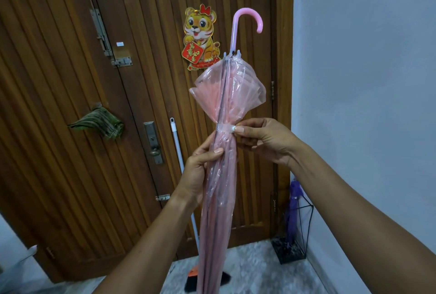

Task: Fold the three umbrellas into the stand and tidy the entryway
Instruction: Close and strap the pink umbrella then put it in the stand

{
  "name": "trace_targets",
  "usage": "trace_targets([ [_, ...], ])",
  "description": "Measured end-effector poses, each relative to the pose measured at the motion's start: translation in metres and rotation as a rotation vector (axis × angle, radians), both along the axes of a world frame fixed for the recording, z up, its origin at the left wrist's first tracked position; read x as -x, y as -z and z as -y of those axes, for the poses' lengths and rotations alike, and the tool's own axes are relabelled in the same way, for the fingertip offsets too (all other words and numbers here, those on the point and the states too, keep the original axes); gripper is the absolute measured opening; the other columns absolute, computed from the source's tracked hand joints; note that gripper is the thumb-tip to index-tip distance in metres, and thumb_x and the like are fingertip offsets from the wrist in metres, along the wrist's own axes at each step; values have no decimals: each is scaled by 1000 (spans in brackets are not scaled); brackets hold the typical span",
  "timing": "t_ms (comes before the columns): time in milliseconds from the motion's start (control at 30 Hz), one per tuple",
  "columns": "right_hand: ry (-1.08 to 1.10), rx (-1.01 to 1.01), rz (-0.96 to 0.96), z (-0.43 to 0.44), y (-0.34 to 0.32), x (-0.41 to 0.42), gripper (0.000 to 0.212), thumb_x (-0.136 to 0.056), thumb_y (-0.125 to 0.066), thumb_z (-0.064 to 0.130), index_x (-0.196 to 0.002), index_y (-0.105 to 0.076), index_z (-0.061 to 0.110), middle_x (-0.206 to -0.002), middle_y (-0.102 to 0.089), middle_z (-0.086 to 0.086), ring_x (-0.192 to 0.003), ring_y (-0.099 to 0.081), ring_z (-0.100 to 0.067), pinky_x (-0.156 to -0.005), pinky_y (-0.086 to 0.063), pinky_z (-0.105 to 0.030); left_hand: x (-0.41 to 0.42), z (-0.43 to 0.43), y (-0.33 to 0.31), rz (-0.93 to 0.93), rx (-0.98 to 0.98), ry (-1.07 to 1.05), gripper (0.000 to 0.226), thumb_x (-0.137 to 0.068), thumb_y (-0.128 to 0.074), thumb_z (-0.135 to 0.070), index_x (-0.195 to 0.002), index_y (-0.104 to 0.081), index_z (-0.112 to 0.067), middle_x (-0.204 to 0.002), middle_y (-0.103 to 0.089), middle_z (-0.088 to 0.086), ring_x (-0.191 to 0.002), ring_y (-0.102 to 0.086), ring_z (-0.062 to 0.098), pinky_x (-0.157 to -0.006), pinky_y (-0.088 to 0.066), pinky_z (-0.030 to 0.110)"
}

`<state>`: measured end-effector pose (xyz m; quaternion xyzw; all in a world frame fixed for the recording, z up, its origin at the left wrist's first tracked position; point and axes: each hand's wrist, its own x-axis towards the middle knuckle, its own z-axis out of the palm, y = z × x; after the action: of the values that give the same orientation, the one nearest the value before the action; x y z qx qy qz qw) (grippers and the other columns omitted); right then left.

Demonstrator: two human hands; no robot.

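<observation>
Near the door, your left hand grips the folded pink umbrella while your right hand's fingers pinch its strap.

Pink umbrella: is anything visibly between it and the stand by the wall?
Nothing visible blocks the way. The pink umbrella is held by the left hand and right hand. The stand sits in the corner, right of the door, with a purple umbrella already inside, which takes up part of it.
</observation>
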<state>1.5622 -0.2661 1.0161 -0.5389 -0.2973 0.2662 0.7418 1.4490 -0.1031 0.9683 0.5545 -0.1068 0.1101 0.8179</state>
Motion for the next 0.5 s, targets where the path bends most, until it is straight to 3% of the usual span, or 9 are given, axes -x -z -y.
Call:
trace_targets([
  [133, -33, -31, -2, -1, -3, 1, 26, -71, -80, 9, -94, -74, 0, -94, -73, -12, -102, -65, -28, -87, -61, -43, -1, 2, 0, 8, 59, 28, 52, -86, -60, -10, -137, -61, -19, -103, -70, 13, -89, -69, 26, -83, -59, 37],
  [233, -44, -21, -27, -3, -4, 0, 23, -70, -82, 9, -91, -75, 3, -93, -70, -12, -104, -59, -30, -89, -60, -47, -1, 0, -3, 18, 30, 28, 43, -86, -59, -10, -126, -70, -20, -101, -71, 12, -88, -70, 25, -85, -58, 37],
  [433, -115, -44, -67, -4, -6, -3, 14, -76, -77, 9, -84, -67, 10, -88, -73, -7, -84, -72, -18, -84, -62, -43, -5, -5, -12, 12, -79, 56, 52, -88, -57, -7, -140, -54, -7, -101, -68, 8, -88, -69, 19, -87, -56, 36],
  [500, -116, -42, -58, -5, -4, -4, 15, -75, -77, 9, -85, -67, 10, -90, -73, -7, -85, -72, -19, -89, -60, -45, -5, -6, -12, 12, -108, 43, 50, -87, -58, -5, -138, -56, -7, -101, -69, 7, -88, -69, 18, -83, -58, 33],
])
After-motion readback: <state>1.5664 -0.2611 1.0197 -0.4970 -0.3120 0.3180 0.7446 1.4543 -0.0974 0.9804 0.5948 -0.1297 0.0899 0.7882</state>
